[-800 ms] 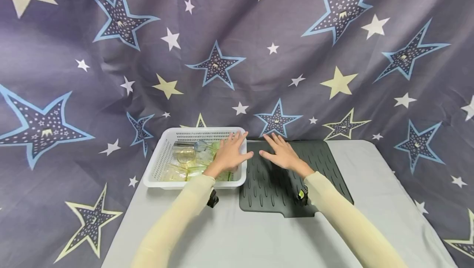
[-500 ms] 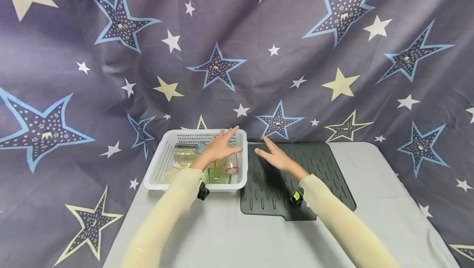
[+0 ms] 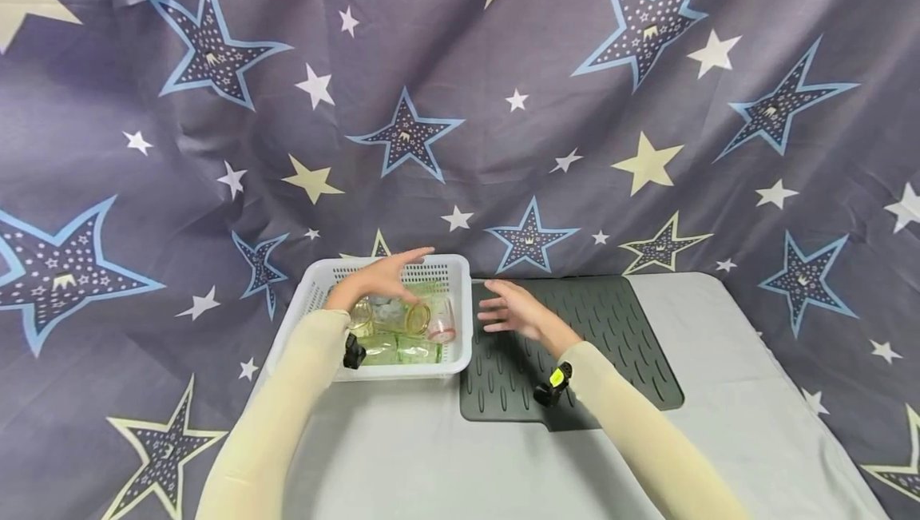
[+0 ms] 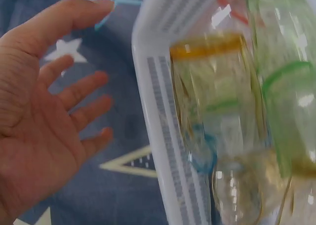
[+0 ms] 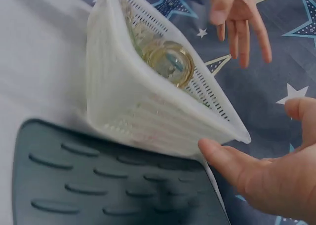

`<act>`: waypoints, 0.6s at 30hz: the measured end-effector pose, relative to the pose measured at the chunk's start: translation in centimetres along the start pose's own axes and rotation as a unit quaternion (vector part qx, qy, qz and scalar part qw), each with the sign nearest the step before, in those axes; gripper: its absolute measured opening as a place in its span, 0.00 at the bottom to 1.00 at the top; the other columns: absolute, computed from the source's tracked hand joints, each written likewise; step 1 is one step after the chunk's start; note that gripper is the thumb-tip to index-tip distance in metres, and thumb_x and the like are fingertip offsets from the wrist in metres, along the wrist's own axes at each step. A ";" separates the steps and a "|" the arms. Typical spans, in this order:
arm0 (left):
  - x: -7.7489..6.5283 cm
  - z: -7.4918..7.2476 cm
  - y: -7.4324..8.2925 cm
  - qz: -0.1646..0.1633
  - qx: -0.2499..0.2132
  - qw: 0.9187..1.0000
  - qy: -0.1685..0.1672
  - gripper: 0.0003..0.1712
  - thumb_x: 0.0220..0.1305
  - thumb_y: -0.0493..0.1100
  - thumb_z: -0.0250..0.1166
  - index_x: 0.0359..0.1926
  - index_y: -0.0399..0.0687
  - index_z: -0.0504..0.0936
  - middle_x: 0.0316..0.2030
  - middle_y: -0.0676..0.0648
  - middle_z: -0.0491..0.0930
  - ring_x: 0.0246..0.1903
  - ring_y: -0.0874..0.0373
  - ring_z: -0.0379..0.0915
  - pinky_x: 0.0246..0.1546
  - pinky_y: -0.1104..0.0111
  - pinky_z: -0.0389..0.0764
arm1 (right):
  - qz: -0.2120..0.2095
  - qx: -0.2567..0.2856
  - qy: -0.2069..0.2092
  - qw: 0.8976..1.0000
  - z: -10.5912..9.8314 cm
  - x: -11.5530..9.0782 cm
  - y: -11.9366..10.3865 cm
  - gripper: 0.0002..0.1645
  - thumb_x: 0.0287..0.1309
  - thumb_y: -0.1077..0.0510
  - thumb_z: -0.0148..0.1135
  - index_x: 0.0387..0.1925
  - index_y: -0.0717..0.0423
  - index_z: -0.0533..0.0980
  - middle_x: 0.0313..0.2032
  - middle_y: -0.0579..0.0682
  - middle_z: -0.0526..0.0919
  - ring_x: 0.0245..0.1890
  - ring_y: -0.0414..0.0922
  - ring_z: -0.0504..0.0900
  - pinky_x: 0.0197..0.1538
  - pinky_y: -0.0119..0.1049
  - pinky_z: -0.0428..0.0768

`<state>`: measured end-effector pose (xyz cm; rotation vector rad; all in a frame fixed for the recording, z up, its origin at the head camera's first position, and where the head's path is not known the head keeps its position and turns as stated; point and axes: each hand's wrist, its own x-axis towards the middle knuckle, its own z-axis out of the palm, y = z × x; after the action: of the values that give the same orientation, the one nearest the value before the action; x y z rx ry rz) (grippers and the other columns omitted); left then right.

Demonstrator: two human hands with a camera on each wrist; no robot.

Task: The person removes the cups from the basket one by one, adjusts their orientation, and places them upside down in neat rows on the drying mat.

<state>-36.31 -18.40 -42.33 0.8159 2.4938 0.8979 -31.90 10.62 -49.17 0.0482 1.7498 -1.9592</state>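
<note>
Left hand [image 3: 383, 278] hovers above the basket [image 3: 464, 320], right hand [image 3: 517, 312] above the mat [image 3: 618, 344] (both released, loosely spread).

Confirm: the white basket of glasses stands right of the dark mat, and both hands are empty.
No: the white basket of glasses stands left of the dark mat, as the head view shows; the left hand and right hand are indeed empty.

bright light fills the head view, soft shadows falling on the table [image 3: 417, 456]. glints speckle the blurred glasses [image 4: 222, 87] in the left wrist view; the right one is dimmer and hazy, its mat [image 5: 116, 185] perhaps out of focus.
</note>
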 end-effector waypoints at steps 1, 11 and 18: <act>-0.2 -0.2 -0.3 -0.002 0.004 1.000 -0.004 0.58 0.50 0.33 0.74 0.79 0.41 0.54 0.75 0.31 0.59 0.69 0.32 0.63 0.61 0.46 0.77 | 0.005 0.003 0.004 1.000 0.2 0.1 0.0 0.40 0.77 0.46 0.46 0.79 0.58 0.48 0.70 0.73 0.65 0.69 0.69 0.69 0.66 0.59 0.76; -1.8 -0.9 -2.5 -0.063 0.064 0.996 -0.026 0.54 0.40 0.23 0.71 0.74 0.40 0.67 0.73 0.34 0.66 0.41 0.47 0.75 0.48 0.61 0.80 | 0.041 0.021 0.020 0.999 2.1 0.7 0.8 0.37 0.73 0.58 0.53 0.77 0.59 0.53 0.62 0.68 0.74 0.52 0.55 0.81 0.68 0.62 0.72; -2.2 0.6 -2.7 -0.105 0.098 0.989 -0.022 0.59 0.35 0.21 0.70 0.74 0.52 0.68 0.74 0.38 0.65 0.51 0.43 0.76 0.33 0.66 0.81 | 0.044 0.023 0.023 0.999 2.9 1.0 2.1 0.37 0.67 0.69 0.56 0.74 0.66 0.56 0.44 0.58 0.83 0.38 0.47 0.83 0.60 0.55 0.82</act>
<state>-35.42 -21.19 -44.27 0.6089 2.5973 0.5663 -31.09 7.41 -50.96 0.1839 1.7015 -1.9476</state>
